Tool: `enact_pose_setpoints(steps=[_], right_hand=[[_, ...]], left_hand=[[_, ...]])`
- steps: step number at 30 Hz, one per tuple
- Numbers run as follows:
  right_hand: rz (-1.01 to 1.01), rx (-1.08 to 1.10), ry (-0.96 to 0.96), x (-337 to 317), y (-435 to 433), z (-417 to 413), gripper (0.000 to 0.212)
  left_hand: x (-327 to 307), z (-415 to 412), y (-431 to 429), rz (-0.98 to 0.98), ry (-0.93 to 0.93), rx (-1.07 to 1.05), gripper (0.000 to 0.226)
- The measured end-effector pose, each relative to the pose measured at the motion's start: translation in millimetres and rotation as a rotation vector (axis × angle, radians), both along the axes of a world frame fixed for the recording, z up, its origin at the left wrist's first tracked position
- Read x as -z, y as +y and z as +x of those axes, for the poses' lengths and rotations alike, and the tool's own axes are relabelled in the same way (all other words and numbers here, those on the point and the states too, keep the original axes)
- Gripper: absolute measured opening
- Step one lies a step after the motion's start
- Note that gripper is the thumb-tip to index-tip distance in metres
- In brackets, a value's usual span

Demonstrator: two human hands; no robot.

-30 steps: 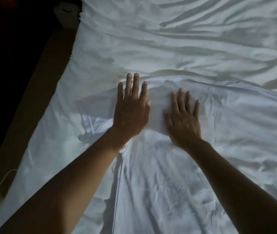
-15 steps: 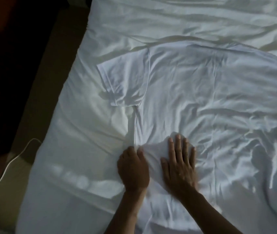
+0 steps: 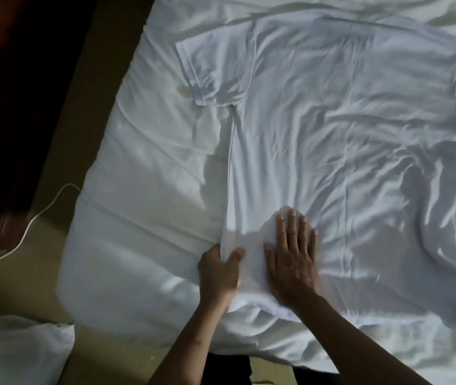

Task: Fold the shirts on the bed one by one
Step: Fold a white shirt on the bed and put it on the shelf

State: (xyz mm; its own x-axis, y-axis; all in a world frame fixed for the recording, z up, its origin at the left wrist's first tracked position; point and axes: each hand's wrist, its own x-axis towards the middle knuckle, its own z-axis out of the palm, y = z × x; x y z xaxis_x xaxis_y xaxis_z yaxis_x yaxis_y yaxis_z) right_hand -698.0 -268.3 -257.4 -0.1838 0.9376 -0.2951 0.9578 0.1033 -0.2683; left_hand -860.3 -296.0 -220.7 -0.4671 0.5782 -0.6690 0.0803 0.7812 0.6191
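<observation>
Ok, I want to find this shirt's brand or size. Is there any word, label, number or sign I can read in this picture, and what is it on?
None: no text can be read anywhere in the picture.
The white shirt shows no print, tag or size label. The bed sheet is unmarked too. Whatever lies under the right hand is hidden.

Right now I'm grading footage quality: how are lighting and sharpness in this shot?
Head view: dim, with patchy light across the wrinkled white bed sheet; the white short-sleeved T-shirt barely contrasts with it; the left hand looks slightly motion-blurred, the right hand sharper; the far-left area is nearly black.
</observation>
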Motion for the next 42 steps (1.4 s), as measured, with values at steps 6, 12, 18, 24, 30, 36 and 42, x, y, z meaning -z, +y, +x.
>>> enact_pose_setpoints(steps=[6,12,18,24,30,36,42], right_hand=[[-0.003,-0.015,-0.029,-5.7,-29.2,12.0,0.071],[-0.002,-0.017,-0.03,-11.6,-55.0,24.4,0.072],[0.087,0.067,0.046,-18.2,-44.8,60.8,0.069],[0.276,0.271,0.002,-33.9,-7.0,154.5,0.064],[0.173,0.661,-0.047,-44.9,-7.5,257.2,0.078],[-0.101,0.9,0.168,-55.6,-7.3,315.8,0.033],[-0.122,1.02,0.675,-60.4,-5.0,345.8,0.016]], left_hand=[[-7.4,-12.2,-26.1,-0.029,0.463,0.176,0.055],[-9.3,-11.7,-33.2,0.079,0.874,0.437,0.022],[-12.8,55.4,-13.0,0.523,0.998,0.722,0.023],[24.1,178.8,10.1,0.771,0.772,0.97,0.038],[40.1,256.6,20.1,0.589,0.687,1.155,0.063],[45.4,261.1,18.1,0.499,0.727,1.209,0.068],[18.2,275.2,2.6,0.794,0.61,1.352,0.079]])
